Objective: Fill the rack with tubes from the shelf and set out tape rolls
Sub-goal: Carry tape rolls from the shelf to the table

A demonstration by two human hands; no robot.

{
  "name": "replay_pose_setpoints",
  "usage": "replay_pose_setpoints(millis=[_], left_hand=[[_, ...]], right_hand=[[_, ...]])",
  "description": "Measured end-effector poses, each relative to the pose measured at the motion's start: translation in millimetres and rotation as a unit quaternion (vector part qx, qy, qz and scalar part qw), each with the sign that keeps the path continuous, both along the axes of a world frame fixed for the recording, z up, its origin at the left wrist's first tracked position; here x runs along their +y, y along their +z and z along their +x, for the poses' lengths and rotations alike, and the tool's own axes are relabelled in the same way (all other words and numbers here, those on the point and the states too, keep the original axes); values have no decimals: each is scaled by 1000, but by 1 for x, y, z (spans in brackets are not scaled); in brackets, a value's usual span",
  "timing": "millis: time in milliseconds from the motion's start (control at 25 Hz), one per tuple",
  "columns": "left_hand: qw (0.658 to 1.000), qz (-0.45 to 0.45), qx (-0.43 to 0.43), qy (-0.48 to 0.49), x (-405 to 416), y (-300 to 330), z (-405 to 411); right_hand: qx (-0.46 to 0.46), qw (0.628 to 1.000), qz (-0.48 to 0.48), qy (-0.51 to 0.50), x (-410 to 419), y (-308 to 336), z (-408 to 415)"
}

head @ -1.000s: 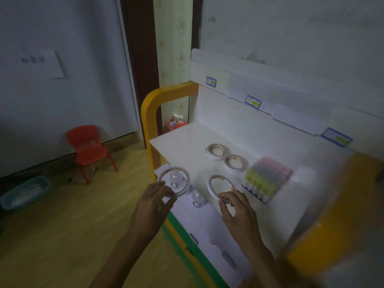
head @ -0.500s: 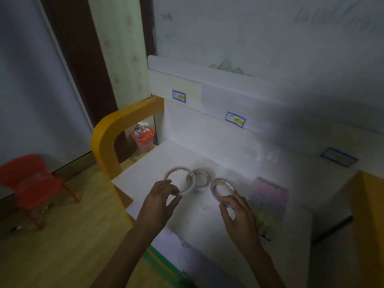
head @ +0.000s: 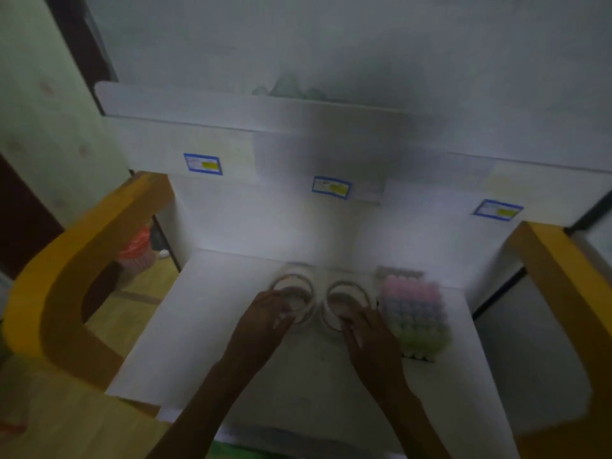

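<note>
in the head view, which is dim and a little blurred, my left hand (head: 265,313) is on the near rim of the left white ring-shaped tape roll (head: 293,296). the fingers are curled over the rim and the thumb comes from the near side, so the hand pinches the roll at its edge. my right hand (head: 367,332) is on the near rim of the right white ring-shaped tape roll (head: 346,301). its fingers are bent onto the rim and grip it in the same way, but the blur hides exactly how the thumb lies.

the two rolls are side by side over the white shelf surface (head: 205,326), very close or touching each other; i cannot tell if they lie flat on it. behind them i see the edge of another white tape roll (head: 298,267), mostly hidden.

just right of the right roll stands the rack full of tubes with pink, blue and green round caps (head: 414,316), and my right hand is just beside it.

on the white back panel are three small labels with blue frame (head: 331,187). a curved yellow wooden side frame (head: 66,260) stands at the left of the shelf, and another yellow frame (head: 563,276) at the right. through the left frame a red basket (head: 137,250) is on the floor.
</note>
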State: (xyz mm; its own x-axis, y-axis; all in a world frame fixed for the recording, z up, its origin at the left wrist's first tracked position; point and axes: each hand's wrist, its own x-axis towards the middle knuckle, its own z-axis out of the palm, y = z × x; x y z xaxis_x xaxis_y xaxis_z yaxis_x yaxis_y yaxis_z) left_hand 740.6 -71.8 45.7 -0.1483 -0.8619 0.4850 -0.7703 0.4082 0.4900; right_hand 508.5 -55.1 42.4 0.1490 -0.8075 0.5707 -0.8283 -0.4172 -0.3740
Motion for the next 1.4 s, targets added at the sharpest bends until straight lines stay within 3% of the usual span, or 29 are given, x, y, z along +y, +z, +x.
replay_pose_setpoints(millis=[120,640,1040,1200,1400], left_hand=[[999,14,-9,-49,-3,-12,-1],[995,62,-20,-77,-14,-25,10],[991,6,-27,-134,-15,1,-4],[984,-12,-50,-172,-7,19,-38],[972,-14,-4,-236,19,46,-96]], right_hand=[[11,1000,-14,-16,9,-9,11],[68,996,48,-39,-3,-31,15],[-10,996,72,-45,24,-8,2],[-35,993,79,-86,57,4,-28],[-46,981,130,-140,114,20,-89]])
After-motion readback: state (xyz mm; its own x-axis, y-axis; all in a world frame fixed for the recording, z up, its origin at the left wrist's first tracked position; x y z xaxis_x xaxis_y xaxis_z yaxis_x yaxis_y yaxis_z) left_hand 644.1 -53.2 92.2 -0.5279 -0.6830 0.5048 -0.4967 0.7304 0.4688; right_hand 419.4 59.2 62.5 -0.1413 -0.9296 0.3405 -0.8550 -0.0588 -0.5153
